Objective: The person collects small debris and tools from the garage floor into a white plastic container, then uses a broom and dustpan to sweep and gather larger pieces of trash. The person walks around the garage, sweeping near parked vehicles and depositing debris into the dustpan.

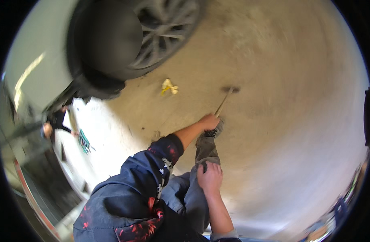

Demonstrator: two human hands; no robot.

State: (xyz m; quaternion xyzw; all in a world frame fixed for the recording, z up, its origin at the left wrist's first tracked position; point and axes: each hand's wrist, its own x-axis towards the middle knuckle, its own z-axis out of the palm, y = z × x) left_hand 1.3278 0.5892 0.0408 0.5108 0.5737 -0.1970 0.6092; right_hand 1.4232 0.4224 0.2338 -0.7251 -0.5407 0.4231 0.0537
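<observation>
My left hand (209,122) is closed around the handle of a hammer (223,104), out in front of my shoe. The hammer's light handle slants away to the right, and its dark, blurred head (230,89) is low over or on the floor; which of the two I cannot tell. My right hand (210,176) lies on my knee with the fingers over the trouser cloth. A small dark patch shows beside its thumb, too unclear to name. Under my left wrist is a dark shoe (215,130).
A car wheel (163,32) with grey spokes and a pale car body (36,52) fill the upper left. A crumpled yellow and whitish thing (169,87) lies on the concrete floor (273,101). Far left, another person (55,123) is near a green object (84,142). Mixed items (330,222) line the lower right.
</observation>
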